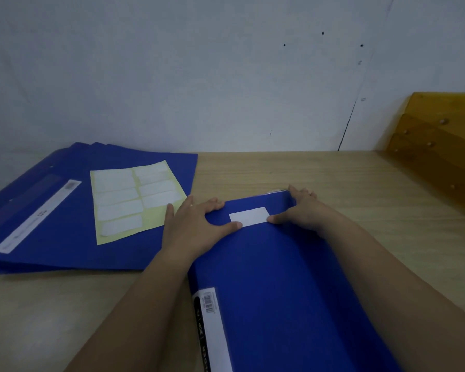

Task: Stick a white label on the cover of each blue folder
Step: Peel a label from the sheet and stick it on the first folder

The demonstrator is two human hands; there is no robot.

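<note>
A blue folder (279, 277) lies on the wooden table in front of me, with a white label (249, 216) on its cover near the far end. My left hand (191, 226) rests flat on the folder's far left corner, its thumb touching the label's left edge. My right hand (298, 208) holds the folder's far right corner, fingers curled over the far edge and thumb at the label's right edge. To the left lies a stack of blue folders (51, 224). On it sits a yellow backing sheet (134, 200) with several white labels.
A pale wall stands just behind the table. A yellow-brown wooden rack (438, 151) rises at the right rear. Bare wooden tabletop (320, 170) shows between the folders and the wall, and at the near left.
</note>
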